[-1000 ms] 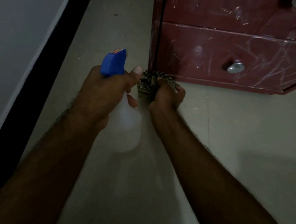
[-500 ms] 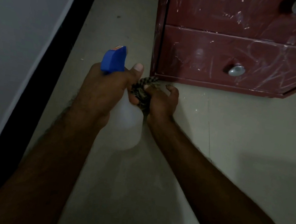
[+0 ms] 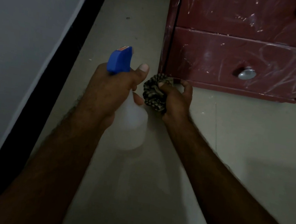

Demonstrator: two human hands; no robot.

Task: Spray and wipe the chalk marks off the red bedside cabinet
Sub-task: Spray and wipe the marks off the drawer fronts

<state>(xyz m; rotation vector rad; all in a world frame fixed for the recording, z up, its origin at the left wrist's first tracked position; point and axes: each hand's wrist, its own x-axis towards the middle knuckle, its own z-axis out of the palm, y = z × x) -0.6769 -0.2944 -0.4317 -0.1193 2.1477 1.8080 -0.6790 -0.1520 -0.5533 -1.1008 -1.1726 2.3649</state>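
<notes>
The red bedside cabinet fills the upper right, its two drawer fronts streaked with white chalk marks, thickest at the right. My left hand grips a white spray bottle with a blue trigger head, held upright above the floor just left of the cabinet's lower left corner. My right hand grips a bunched, dark patterned cloth low at that corner, its top touching the cabinet's bottom edge.
A round metal knob sticks out of the lower drawer. The pale tiled floor runs under the cabinet. A white wall with a black skirting strip closes the left side.
My right hand drew the cloth back from the cabinet's corner, then brought it up against the bottom edge again. The spray bottle stayed almost still.
</notes>
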